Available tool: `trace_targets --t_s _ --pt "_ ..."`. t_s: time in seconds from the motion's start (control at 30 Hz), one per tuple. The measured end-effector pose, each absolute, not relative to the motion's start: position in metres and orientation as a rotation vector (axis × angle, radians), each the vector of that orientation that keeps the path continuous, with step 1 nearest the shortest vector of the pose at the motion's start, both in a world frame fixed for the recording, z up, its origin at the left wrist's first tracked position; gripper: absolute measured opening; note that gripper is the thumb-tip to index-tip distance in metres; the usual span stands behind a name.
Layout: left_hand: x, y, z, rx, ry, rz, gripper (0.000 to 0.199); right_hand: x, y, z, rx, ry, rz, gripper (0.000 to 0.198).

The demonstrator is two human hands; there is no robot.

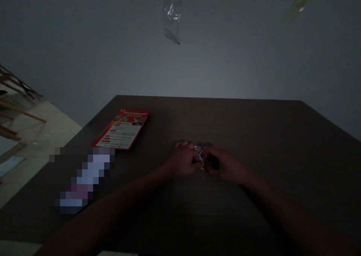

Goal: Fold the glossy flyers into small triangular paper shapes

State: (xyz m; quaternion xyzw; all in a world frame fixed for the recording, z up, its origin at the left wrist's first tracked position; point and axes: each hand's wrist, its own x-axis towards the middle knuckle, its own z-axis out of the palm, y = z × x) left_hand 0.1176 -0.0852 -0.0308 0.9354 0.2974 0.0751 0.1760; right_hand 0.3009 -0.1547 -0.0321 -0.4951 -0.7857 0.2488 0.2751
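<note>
A small packet, shiny and patterned in red, white and blue, is between my two hands just above or on the dark table. My left hand grips its left side, with thumb and fingers bent around it. From the other side, my right hand pinches the packet with the thumb and fingertips. Fingers cover most of the packet, and the dim light hides what is printed on it. Whether it is torn or sealed I cannot tell.
On the dark wooden table, a red-and-white printed booklet or leaflet lies at the left. Nearer me is a blurred-out, pixelated long object. The table's far edge is close to a grey wall, where a clear plastic bag hangs.
</note>
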Motion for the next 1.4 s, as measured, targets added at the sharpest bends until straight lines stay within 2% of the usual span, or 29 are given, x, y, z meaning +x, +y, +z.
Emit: trace_targets --t_s 0.3,0.6,1.03,1.4 --pt "0.116 -0.087 -0.031 2.662 0.822 0.214 0.018 0.297 -0.152 -0.038 -1.385 -2.027 0.640 0.014" --pt "0.113 -0.085 -0.032 2.624 0.808 0.208 0.019 0.300 -0.152 -0.040 -1.422 -1.986 0.710 0.017" --pt "0.102 -0.064 -0.037 2.581 0.475 0.230 0.021 0.300 -0.153 -0.039 -1.387 -1.984 0.712 0.018" --pt "0.106 -0.070 -0.031 2.620 0.517 0.229 0.023 0.299 -0.153 -0.040 -1.387 -1.989 0.674 0.020"
